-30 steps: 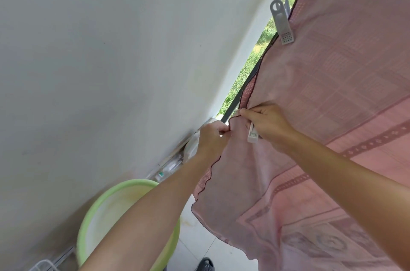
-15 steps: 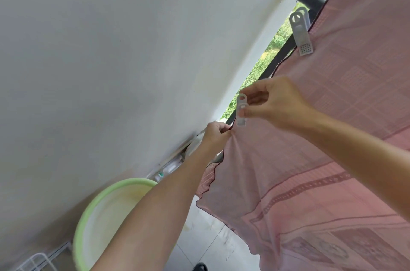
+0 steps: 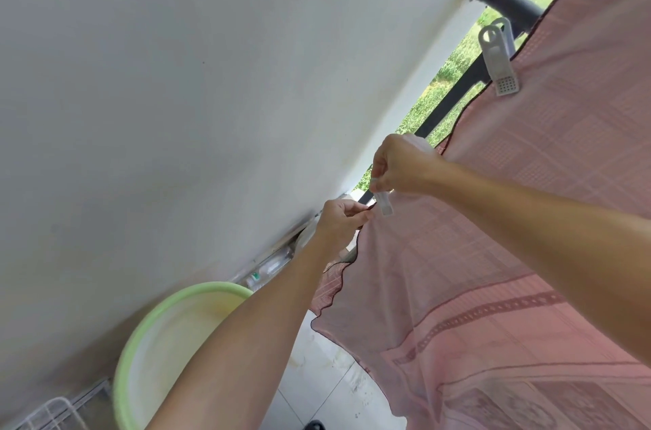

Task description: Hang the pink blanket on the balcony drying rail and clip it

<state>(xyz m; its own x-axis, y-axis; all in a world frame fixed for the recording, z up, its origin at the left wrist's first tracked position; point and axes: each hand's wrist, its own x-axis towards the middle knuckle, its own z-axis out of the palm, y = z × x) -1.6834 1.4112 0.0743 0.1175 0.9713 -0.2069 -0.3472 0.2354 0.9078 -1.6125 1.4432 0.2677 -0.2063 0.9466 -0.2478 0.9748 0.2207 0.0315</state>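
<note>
The pink blanket (image 3: 528,200) hangs over the black drying rail (image 3: 500,1) at the upper right and falls down the right side of the view. One white clip (image 3: 498,63) pins its upper left edge by the rail. My left hand (image 3: 340,220) pinches the blanket's dark-trimmed left edge lower down. My right hand (image 3: 398,167) holds a second white clip (image 3: 383,206) by its top, with the clip's jaws pointing down at the edge right beside my left fingers. Whether the jaws bite the cloth I cannot tell.
A white wall (image 3: 193,95) fills the left side, close to my hands. A light green basin (image 3: 169,348) stands on the tiled floor (image 3: 327,384) below. Bottles and clutter (image 3: 267,264) lie along the wall's foot. A white wire rack (image 3: 56,412) shows at the bottom left.
My right hand lifted the clip away from the blanket's edge, then brought it back down to the edge beside my left fingers. My left hand kept its pinch on the edge.
</note>
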